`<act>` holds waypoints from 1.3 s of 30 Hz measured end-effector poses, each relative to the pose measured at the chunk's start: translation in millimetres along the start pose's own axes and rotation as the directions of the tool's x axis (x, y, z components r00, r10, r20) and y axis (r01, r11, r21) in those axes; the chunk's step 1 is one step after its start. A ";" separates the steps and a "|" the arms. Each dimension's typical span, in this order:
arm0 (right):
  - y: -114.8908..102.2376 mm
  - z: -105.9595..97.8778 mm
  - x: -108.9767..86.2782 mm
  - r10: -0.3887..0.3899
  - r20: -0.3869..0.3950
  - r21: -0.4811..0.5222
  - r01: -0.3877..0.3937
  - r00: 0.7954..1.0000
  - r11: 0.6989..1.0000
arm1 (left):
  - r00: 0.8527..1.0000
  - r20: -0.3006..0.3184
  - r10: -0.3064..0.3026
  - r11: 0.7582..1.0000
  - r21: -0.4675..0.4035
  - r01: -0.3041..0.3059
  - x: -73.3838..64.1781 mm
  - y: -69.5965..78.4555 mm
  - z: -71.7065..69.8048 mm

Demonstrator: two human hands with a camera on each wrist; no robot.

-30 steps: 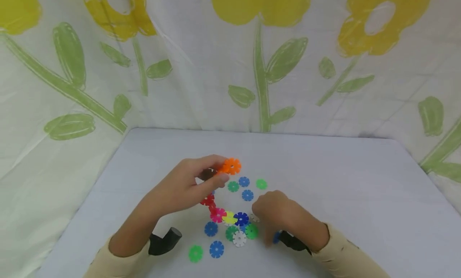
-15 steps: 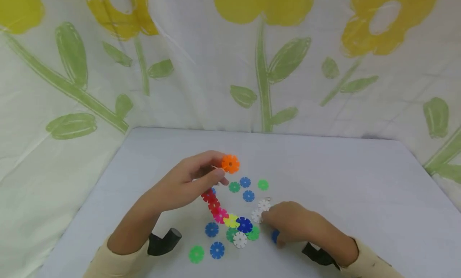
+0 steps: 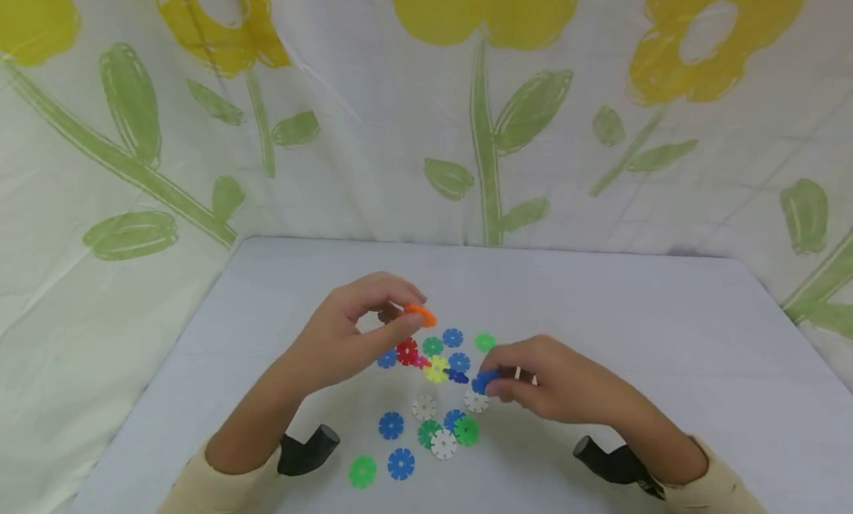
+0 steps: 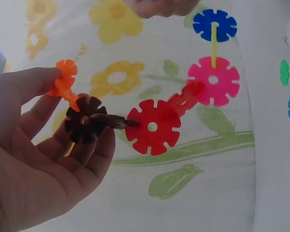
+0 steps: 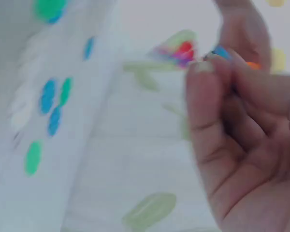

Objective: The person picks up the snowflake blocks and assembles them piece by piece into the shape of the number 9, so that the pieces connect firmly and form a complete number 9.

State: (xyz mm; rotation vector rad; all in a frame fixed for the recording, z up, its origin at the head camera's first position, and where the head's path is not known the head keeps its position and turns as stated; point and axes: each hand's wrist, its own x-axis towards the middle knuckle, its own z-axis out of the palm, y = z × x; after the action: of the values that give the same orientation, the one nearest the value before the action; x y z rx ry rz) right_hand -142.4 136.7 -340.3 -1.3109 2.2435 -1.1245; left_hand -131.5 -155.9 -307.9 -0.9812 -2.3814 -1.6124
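Note:
My left hand (image 3: 356, 332) pinches an orange notched plastic disc (image 3: 421, 315) at one end of a chain of interlocking discs. In the left wrist view, a dark brown disc (image 4: 86, 120) lies against the curled fingers. From there the chain runs through a red disc (image 4: 152, 127) and a pink disc (image 4: 213, 80) to an edge-on yellow disc (image 4: 214, 46) and a dark blue disc (image 4: 215, 25) at its far end. Between thumb and fingers, my right hand (image 3: 560, 384) pinches a loose blue disc (image 3: 483, 382), close to the chain's dark blue end in the head view.
Loose discs lie on the white table (image 3: 633, 336), among them a white disc (image 3: 443, 444), a green disc (image 3: 363, 471) and a blue disc (image 3: 401, 464). More blue and green ones lie behind the chain. A flower-printed cloth (image 3: 373, 144) hangs at the back.
My right hand has picked the blue disc off the table and brought it up beside the chain. The chain's free end has risen and moved away from me, uncovering white and blue discs.

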 end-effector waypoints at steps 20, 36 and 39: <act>-16.3 4.9 12.9 -0.122 -0.093 0.678 0.153 0.988 0.719 | 0.976 0.076 0.204 0.959 0.186 -0.215 -3.5 4.2 19.4; -13.6 10.4 11.7 -0.119 -0.127 0.706 0.174 0.985 0.686 | 0.906 0.027 0.422 0.847 0.345 -0.404 -4.3 12.9 33.1; -13.4 12.3 12.1 -0.121 -0.139 0.700 0.184 0.983 0.690 | 0.883 -0.007 0.469 0.814 0.392 -0.429 -5.4 13.6 38.5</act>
State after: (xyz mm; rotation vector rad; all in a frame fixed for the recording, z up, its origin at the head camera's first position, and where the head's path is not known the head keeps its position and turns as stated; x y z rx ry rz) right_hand -133.5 117.1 -336.7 -1.1127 1.4570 -1.8839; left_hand -109.6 -121.9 -316.0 -1.2193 -2.0624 -0.9599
